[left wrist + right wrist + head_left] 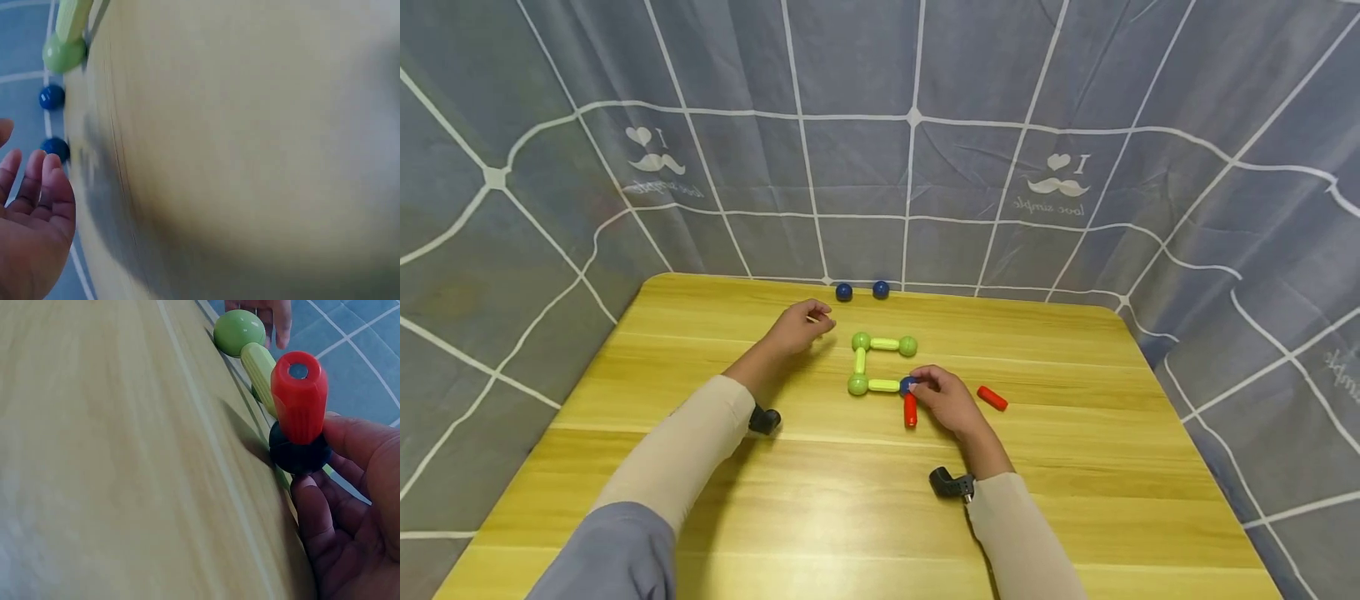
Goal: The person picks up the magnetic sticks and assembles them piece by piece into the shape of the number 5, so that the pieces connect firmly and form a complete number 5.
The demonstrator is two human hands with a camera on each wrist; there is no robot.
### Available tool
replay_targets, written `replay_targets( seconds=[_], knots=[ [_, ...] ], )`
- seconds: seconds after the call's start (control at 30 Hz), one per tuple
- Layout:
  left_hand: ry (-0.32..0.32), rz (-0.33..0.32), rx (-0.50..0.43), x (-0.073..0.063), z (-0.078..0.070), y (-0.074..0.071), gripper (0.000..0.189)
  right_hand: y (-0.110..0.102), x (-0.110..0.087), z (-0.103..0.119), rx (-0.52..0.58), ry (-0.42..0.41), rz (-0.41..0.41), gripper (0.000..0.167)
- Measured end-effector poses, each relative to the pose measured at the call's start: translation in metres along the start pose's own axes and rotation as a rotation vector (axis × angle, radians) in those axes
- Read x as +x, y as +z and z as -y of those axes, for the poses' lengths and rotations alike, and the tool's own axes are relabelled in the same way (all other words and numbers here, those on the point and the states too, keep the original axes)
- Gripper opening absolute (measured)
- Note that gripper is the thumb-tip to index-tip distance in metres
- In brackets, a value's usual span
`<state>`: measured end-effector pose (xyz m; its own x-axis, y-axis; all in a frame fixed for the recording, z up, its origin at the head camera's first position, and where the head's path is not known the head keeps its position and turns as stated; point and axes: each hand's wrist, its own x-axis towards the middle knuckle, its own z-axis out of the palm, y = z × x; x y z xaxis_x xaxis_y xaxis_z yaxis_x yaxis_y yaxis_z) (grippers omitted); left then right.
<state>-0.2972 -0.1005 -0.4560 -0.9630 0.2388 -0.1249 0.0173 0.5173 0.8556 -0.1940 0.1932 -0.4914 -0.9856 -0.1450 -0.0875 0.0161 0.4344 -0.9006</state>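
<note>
Pinching: the right hand [951, 403] grasped a smooth, round blue ball [300, 456] at the end of one pale green stick [883, 386].
Left hand [797, 328]: released, fingers loosely bent, left of the green balls [857, 384].
Sticks: ridged; one red stick [299, 400], grey disc in its end, met the grasped ball; another red stick [992, 397] lay to the right.
Surface [820, 500]: wood-grained, striped.
Curtain [857, 167]: creased cloth, white grid.
Counts: three glossy green balls; three blue balls, two by the far edge; three pale green sticks; two red sticks.
</note>
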Motion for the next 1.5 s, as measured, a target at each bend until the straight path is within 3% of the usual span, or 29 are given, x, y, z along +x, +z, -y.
replay_targets(
  seconds=[0.17, 0.3, 0.47, 0.7, 0.87, 1.03, 1.27, 1.5],
  knots=[
    [-0.062, -0.082, -0.099, 0.021, 0.005, -0.002, 0.041, 0.001, 0.001, -0.005, -0.009, 0.009, -0.010, 0.019],
    [-0.095, -0.153, -0.116, 0.029, 0.007, -0.005, 0.043, 0.003, 0.002, -0.005, 0.009, -0.004, 0.015, 0.020],
    [-0.060, -0.176, -0.075, 0.036, 0.002, -0.003, 0.046, 0.004, 0.000, -0.005, 0.014, 0.005, 0.006, 0.019],
    [-0.039, -0.216, -0.064, 0.051, -0.001, 0.015, 0.046, 0.004, -0.003, -0.007, -0.006, 0.010, 0.003, 0.019],
    [-0.024, -0.224, 0.059, 0.062, -0.004, 0.027, 0.050, 0.004, -0.004, -0.007, -0.001, 0.010, -0.004, 0.018],
    [-0.042, -0.257, 0.069, 0.066, -0.001, 0.031, 0.049, 0.003, -0.004, -0.006, -0.002, 0.004, 0.002, 0.018],
    [-0.012, -0.231, 0.023, 0.070, 0.006, 0.033, 0.046, 0.002, -0.002, -0.007, -0.004, -0.001, -0.008, 0.018],
    [0.000, -0.267, 0.061, 0.068, 0.009, 0.035, 0.031, 0.004, 0.001, -0.007, 0.005, -0.009, -0.007, 0.018]
  ],
)
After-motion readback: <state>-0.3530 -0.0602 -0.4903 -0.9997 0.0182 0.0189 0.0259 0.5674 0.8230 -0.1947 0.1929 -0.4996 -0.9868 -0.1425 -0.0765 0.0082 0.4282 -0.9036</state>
